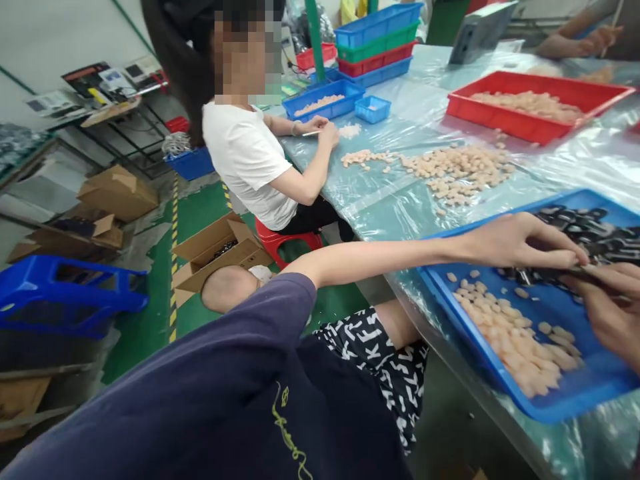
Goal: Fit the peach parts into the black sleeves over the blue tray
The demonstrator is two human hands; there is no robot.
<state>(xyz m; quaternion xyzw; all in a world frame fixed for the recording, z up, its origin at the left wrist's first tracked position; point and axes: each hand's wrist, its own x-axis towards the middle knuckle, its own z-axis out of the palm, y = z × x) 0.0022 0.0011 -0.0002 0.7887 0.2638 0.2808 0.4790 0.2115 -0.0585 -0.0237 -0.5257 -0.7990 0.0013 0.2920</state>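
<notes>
A blue tray (500,373) lies before me at the table's edge. Inside it is a heap of small beige oval pieces (520,333) on the near side, with black and silver parts (590,227) piled on the far side. My left hand (525,243) reaches over the tray, its thumb and fingers pinched together. Close against it is my right hand (613,303), cut off by the frame's right edge and also closed. The fingertips meet around something small and dark that they mostly hide; I cannot make out its kind.
More beige pieces (460,170) lie loose on the plastic-covered table (380,213). Beyond stands a red tray (500,123) of them. A co-worker in a white shirt (250,160) sits at the left, near stacked trays (377,47). An open carton (220,253) is on the floor.
</notes>
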